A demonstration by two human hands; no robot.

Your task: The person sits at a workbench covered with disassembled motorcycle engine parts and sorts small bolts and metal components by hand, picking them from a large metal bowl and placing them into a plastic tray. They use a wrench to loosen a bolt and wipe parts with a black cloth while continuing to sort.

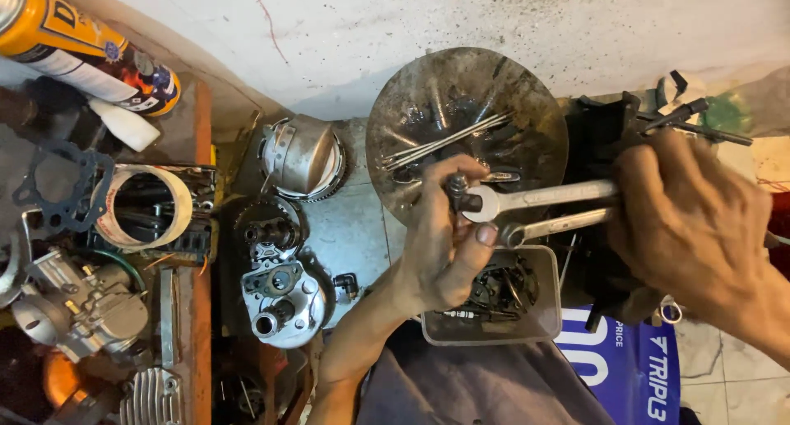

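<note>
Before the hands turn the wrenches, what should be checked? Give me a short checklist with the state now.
1. Upper wrench jaw sits on the bolt: ok.
2. Left hand grips the bolt: ok.
3. Right hand holds both wrench handles: ok.
4. Lower wrench seated on a nut: cannot tell, the thumb hides its head.
5. Round pan lies under the work to catch parts: ok.

Tiled floor (354,227) bears metal dish (527,96), plastic tub (547,310), engine parts (280,293)
</note>
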